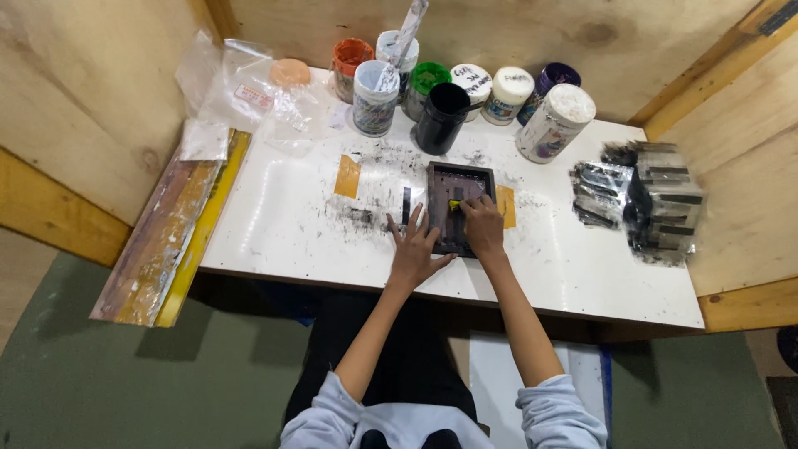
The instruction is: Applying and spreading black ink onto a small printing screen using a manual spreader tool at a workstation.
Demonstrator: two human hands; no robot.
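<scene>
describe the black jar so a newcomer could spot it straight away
Start at the white table and look along its far edge, where a row of paint jars stands against the wooden wall. The black jar stands just in front of that row, behind the dark frame; it alone is all black and lidless.

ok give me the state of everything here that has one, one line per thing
left hand: flat, fingers spread, pressing the frame's left edge
right hand: closed on the small yellow piece
dark frame: lying flat on the white table
black jar: open, no lid
orange jar: open
white-lidded jar: closed
stack of printed pieces: piled at the table's right end
</scene>
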